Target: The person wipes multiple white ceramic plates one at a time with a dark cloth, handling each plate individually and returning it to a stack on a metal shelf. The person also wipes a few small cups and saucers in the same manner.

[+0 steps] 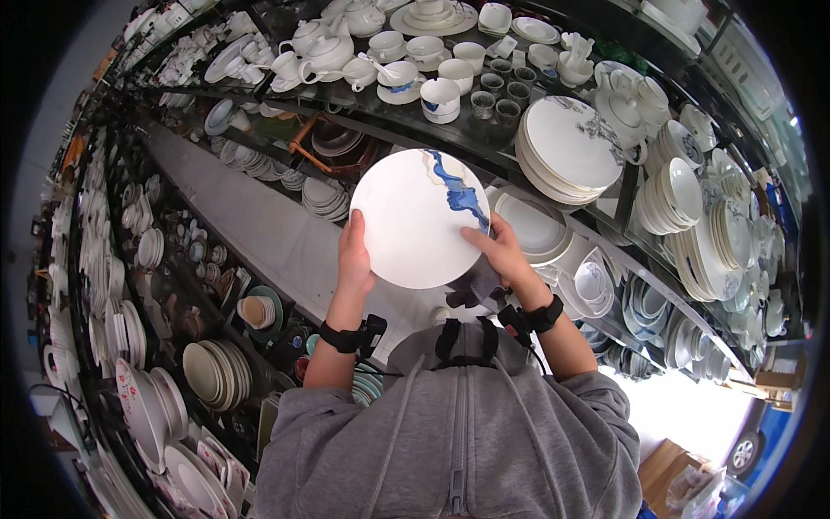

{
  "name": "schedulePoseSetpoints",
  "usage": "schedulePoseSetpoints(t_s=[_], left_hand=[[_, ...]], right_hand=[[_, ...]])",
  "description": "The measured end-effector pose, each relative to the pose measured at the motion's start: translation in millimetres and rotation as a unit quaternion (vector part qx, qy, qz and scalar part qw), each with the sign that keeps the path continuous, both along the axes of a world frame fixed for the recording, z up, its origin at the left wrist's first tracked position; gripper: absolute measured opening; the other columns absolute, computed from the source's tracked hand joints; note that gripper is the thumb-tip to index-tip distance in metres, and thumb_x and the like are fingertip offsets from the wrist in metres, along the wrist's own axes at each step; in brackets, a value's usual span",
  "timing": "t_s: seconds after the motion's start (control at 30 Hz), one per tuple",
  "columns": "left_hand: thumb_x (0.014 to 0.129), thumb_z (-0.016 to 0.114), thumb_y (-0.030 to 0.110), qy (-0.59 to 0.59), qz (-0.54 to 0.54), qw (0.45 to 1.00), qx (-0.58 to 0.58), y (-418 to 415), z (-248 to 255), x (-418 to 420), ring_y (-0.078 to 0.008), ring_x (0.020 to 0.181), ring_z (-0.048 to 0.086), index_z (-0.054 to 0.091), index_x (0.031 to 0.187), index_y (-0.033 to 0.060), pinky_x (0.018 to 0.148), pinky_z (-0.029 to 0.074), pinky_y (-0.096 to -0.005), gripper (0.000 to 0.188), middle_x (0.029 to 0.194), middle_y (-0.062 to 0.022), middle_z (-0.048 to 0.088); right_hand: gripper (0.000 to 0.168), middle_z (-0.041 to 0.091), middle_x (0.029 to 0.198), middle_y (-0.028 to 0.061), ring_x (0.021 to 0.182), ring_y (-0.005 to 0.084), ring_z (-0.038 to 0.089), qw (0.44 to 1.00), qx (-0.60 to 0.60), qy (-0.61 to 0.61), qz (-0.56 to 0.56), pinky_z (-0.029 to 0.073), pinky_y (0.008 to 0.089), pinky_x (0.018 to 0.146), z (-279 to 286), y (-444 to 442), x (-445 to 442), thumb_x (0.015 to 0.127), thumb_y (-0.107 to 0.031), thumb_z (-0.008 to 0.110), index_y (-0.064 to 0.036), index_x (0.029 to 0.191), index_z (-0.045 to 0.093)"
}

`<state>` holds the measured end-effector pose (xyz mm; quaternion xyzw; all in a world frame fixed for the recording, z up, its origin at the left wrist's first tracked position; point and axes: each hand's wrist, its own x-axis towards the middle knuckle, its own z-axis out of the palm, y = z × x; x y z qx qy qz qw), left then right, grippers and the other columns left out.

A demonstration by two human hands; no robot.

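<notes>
A round white ceramic plate [408, 220] with a blue, beige-edged pattern along its right side is held up in front of me. My left hand [356, 250] grips its left edge. On the lower right edge is my right hand [500, 246], its thumb on the plate's face and the other fingers behind the rim. A dark grey cloth or glove [478, 285] shows just below that hand; how it is held cannot be told. Beyond the plate, to the right, a stack of large white plates with a grey floral print [570, 143] stands on the dark shelf.
Teapots [329, 55], cups [441, 97] and small dark tumblers [483, 104] crowd the upper shelf. Stacked bowls [671, 194] stand at right. Left shelving holds plate stacks [217, 375]. An aisle floor [259, 207] runs between the shelves. Cardboard [668, 470] lies at lower right.
</notes>
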<state>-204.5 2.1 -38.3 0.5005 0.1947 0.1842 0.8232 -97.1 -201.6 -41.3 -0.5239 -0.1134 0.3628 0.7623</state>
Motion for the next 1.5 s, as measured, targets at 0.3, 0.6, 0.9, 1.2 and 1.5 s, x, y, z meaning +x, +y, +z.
schedulePoseSetpoints(t_s=[0.3, 0.6, 0.9, 1.2, 1.5], left_hand=[[0.098, 0.034, 0.037, 0.031, 0.107, 0.992, 0.060, 6, -11, -7, -0.0203, 0.106, 0.054, 0.040, 0.127, -0.0052, 0.088, 0.044, -0.0307, 0.051, 0.120, -0.0143, 0.053], [0.099, 0.036, 0.035, 0.044, 0.114, 0.966, 0.229, -35, 9, -15, -0.0134, 0.095, 0.054, 0.050, 0.115, -0.0055, 0.081, 0.043, -0.0265, 0.046, 0.106, -0.0097, 0.058], [0.100, 0.032, 0.031, 0.027, 0.108, 0.969, 0.222, -47, 18, -16, -0.0156, 0.099, 0.053, 0.047, 0.121, -0.0052, 0.086, 0.041, -0.0276, 0.045, 0.112, -0.0122, 0.056], [0.099, 0.032, 0.036, -0.007, 0.152, 0.969, 0.195, -28, 13, -4, -0.0156, 0.092, 0.051, 0.052, 0.108, -0.0042, 0.081, 0.042, -0.0282, 0.046, 0.102, -0.0097, 0.056], [0.099, 0.031, 0.037, -0.023, 0.239, 0.938, 0.250, -20, 15, -12, -0.0157, 0.088, 0.055, 0.052, 0.107, -0.0049, 0.077, 0.044, -0.0282, 0.048, 0.099, -0.0110, 0.058]], right_hand=[[0.051, 0.051, 0.115, 0.0088, 0.107, 0.0166, 0.047, 0.995, 0.057, -0.024, -0.073, 0.038, 0.0279, 0.092, 8, -12, 8, 0.078, -0.006, 0.052, -0.001, 0.128, 0.041], [0.060, 0.032, 0.132, 0.0291, 0.120, 0.0444, 0.038, 0.776, -0.174, -0.586, -0.152, 0.035, 0.0434, 0.101, 22, 48, 2, 0.074, 0.001, 0.057, 0.003, 0.131, 0.037], [0.057, 0.044, 0.130, 0.0160, 0.087, 0.0302, 0.052, 0.668, -0.126, -0.730, -0.064, 0.045, 0.0370, 0.081, 54, 64, -20, 0.069, -0.001, 0.058, -0.006, 0.125, 0.048], [0.058, 0.040, 0.122, 0.0287, 0.107, 0.0418, 0.048, 0.764, -0.056, -0.643, -0.031, 0.044, 0.0409, 0.091, 36, 65, -59, 0.070, -0.001, 0.060, 0.004, 0.126, 0.044], [0.061, 0.037, 0.124, 0.0284, 0.101, 0.0418, 0.047, 0.732, -0.245, -0.625, -0.114, 0.042, 0.0426, 0.090, 12, 50, -49, 0.069, 0.006, 0.053, 0.000, 0.129, 0.040]])
